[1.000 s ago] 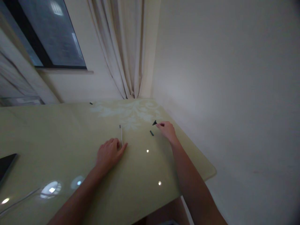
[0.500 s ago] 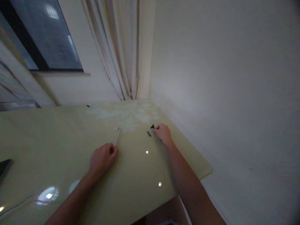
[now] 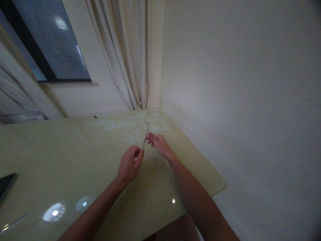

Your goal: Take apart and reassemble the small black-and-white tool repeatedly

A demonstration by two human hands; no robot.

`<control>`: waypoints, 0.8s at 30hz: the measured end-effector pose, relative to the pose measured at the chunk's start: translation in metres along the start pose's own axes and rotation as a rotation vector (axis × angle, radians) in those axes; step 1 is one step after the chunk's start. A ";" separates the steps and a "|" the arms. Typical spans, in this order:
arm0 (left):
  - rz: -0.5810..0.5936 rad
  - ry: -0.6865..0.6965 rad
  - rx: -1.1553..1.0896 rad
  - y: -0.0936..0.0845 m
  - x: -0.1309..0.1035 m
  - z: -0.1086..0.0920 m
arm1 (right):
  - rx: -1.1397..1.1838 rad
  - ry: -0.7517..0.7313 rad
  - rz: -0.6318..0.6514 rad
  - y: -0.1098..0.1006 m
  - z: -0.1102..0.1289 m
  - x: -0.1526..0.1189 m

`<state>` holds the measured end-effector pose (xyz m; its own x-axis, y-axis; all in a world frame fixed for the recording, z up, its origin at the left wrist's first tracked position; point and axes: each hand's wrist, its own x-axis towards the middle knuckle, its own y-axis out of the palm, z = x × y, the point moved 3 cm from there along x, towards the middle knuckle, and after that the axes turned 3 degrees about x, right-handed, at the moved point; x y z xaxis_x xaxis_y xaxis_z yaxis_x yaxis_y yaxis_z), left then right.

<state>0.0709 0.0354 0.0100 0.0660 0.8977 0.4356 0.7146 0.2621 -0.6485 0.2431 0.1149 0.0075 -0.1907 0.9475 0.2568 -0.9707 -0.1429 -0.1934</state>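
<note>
My left hand (image 3: pixel 130 164) is closed on a thin pale stick (image 3: pixel 144 139), gripping its lower end. The stick points up and away over the table, and its far tip is blurred. Beside the stick's middle is my right hand (image 3: pixel 157 144), its thumb and index finger drawn together at the shaft and the other fingers curled below. Whether those fingertips touch the stick or pinch something small cannot be made out. A tiny dark spot shows just behind the right knuckles, mostly hidden by the hand.
The glossy pale table (image 3: pixel 75 157) has a rounded right corner near a plain wall (image 3: pixel 238 100). A small black piece (image 3: pixel 95 116) lies at its back edge. On the left are a dark flat object (image 3: pixel 7 185) and a thin rod or cable (image 3: pixel 15 221). A curtain (image 3: pixel 130 60) hangs behind.
My left hand has moved right and slightly up with the stick. My right hand has moved left to the stick; the black piece at its fingertips no longer shows.
</note>
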 end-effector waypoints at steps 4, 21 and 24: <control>0.148 0.061 0.029 0.036 0.027 -0.021 | 0.337 0.034 -0.140 -0.003 0.002 0.002; 0.080 0.091 0.042 0.007 0.007 0.030 | 0.535 0.087 -0.056 0.009 0.006 -0.004; -0.163 0.145 0.087 -0.037 -0.025 0.036 | 0.391 0.151 0.123 0.039 0.007 -0.018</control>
<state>0.0180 0.0165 0.0005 0.0583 0.7821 0.6204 0.6619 0.4349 -0.6105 0.2079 0.0907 0.0022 -0.3129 0.9437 0.1073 -0.9300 -0.3273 0.1669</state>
